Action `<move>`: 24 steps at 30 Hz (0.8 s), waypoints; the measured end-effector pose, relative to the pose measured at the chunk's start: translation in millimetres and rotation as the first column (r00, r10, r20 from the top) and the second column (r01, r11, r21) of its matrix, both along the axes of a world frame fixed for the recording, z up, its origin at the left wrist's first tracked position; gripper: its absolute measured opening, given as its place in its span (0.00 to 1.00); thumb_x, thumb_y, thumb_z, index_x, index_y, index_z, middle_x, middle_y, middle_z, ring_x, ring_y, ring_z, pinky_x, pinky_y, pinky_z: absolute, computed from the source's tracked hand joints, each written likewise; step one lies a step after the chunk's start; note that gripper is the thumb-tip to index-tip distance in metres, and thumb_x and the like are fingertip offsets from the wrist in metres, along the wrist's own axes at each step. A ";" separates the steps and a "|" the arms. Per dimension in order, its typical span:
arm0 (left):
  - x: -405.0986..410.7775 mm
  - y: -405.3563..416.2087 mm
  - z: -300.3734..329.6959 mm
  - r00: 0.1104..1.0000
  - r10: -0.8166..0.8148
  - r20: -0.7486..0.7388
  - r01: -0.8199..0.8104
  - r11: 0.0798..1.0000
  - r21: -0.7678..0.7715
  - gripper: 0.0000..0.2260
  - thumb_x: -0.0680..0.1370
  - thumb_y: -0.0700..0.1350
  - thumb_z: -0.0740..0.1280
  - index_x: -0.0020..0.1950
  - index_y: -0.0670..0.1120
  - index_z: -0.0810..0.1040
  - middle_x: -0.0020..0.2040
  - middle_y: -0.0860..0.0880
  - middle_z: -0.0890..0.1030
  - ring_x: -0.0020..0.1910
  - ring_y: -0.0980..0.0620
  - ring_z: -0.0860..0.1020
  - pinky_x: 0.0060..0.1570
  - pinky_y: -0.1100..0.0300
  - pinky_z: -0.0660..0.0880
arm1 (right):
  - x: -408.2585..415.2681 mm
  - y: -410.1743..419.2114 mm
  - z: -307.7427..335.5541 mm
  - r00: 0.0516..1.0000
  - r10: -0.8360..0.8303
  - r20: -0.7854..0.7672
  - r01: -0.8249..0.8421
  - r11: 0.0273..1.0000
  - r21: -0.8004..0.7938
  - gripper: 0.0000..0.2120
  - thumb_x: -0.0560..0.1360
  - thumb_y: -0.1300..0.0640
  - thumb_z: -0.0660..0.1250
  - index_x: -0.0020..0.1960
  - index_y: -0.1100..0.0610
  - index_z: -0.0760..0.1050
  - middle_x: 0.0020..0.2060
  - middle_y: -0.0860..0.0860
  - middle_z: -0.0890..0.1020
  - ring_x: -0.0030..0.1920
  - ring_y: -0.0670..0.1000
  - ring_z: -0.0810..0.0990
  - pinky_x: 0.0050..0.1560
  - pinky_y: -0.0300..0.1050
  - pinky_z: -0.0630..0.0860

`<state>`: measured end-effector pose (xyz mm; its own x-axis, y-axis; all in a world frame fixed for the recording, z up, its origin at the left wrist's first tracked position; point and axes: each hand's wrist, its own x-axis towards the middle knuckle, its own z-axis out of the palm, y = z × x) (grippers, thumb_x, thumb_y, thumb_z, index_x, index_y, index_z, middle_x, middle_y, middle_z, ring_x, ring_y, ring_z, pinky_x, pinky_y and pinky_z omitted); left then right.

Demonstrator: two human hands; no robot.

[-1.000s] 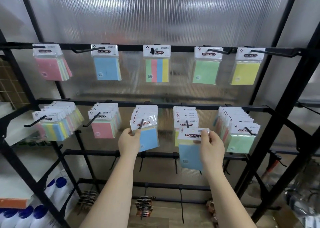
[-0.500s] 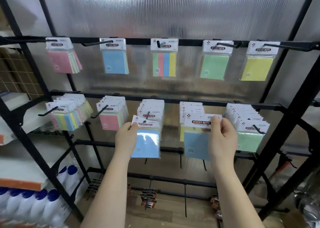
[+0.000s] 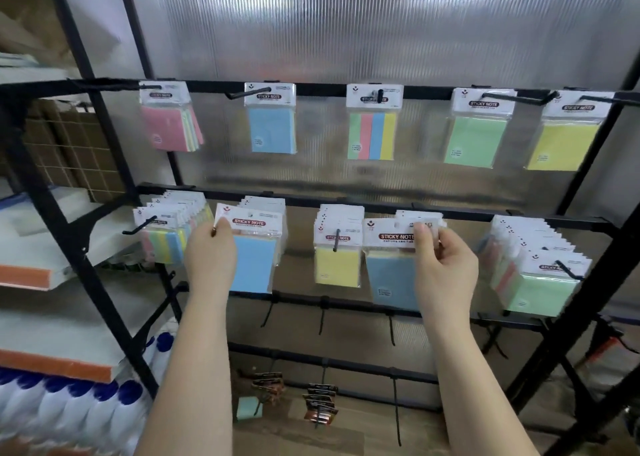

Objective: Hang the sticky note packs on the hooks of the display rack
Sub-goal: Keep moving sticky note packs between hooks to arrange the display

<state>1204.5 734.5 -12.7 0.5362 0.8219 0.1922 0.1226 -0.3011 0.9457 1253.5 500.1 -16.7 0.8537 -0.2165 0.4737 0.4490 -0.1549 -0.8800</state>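
Note:
My left hand (image 3: 209, 258) pinches the left header corner of a blue sticky note pack (image 3: 254, 263), held in front of the second stack (image 3: 268, 204) on the middle rail. My right hand (image 3: 446, 268) pinches the header of another blue pack (image 3: 389, 275), just right of the yellow pack (image 3: 337, 265) hanging on the third hook (image 3: 336, 241). The fourth stack (image 3: 419, 216) sits behind my right fingers. On the top rail (image 3: 322, 90) hang single pink, blue, striped, green and yellow packs.
A striped stack (image 3: 166, 237) and a green stack (image 3: 540, 279) hang at the middle rail's ends. Lower rails carry bare hooks (image 3: 391, 327) and small dark packs (image 3: 320, 405). Shelves with blue-capped white bottles (image 3: 69, 407) stand at left. Black frame posts (image 3: 571, 327) flank the rack.
My left hand has taken the blue pack off the third hook and carried it left to the second stack, uncovering a yellow pack. My right hand lifted its blue pack slightly.

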 end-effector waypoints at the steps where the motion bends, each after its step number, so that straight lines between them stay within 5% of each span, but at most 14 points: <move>1: 1.0 10.1 1.7 1.000 -0.008 -0.006 0.008 1.000 0.022 0.13 0.82 0.45 0.54 0.39 0.44 0.68 0.34 0.52 0.66 0.32 0.56 0.65 0.35 0.58 0.63 | -1.4 8.4 1.0 1.000 -0.009 0.005 0.009 1.000 0.003 0.22 0.78 0.55 0.63 0.30 0.55 0.58 0.23 0.45 0.61 0.26 0.44 0.59 0.28 0.37 0.56; 8: 3.8 93.6 13.6 0.997 -0.075 -0.020 0.077 0.988 0.137 0.16 0.82 0.47 0.54 0.47 0.36 0.72 0.35 0.47 0.70 0.34 0.47 0.67 0.34 0.55 0.64 | -16.5 105.0 20.3 0.992 -0.085 0.092 0.077 0.994 0.083 0.19 0.78 0.52 0.65 0.33 0.63 0.69 0.26 0.53 0.68 0.29 0.42 0.64 0.29 0.35 0.61; 12: -8.2 133.0 23.3 0.999 -0.040 0.018 0.036 0.982 0.184 0.14 0.83 0.47 0.53 0.46 0.39 0.71 0.37 0.47 0.72 0.35 0.49 0.69 0.30 0.56 0.63 | -23.5 163.6 45.1 0.975 -0.109 0.195 0.082 0.987 0.139 0.20 0.77 0.54 0.66 0.30 0.57 0.64 0.26 0.46 0.65 0.28 0.42 0.62 0.29 0.34 0.59; 18: -16.1 164.3 25.5 0.995 -0.061 0.075 0.046 0.979 0.197 0.13 0.82 0.44 0.55 0.45 0.37 0.72 0.33 0.52 0.68 0.31 0.57 0.66 0.25 0.71 0.64 | -22.6 212.6 82.0 0.943 -0.108 0.315 0.084 0.993 0.089 0.21 0.77 0.55 0.66 0.29 0.48 0.61 0.21 0.40 0.67 0.26 0.41 0.64 0.29 0.31 0.60; 24: -11.6 170.5 26.0 0.994 -0.045 0.098 0.027 0.985 0.173 0.14 0.82 0.46 0.55 0.42 0.38 0.70 0.32 0.50 0.69 0.30 0.54 0.66 0.30 0.61 0.62 | -5.6 232.5 107.1 0.929 -0.151 0.338 0.122 0.987 0.107 0.24 0.77 0.55 0.65 0.29 0.51 0.55 0.21 0.43 0.60 0.26 0.43 0.59 0.29 0.34 0.58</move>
<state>1192.9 905.0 13.3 0.5355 0.7527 0.3829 0.0150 -0.4619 0.8868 1247.9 732.6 90.5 0.6007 -0.3700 0.7087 0.7063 -0.1698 -0.6873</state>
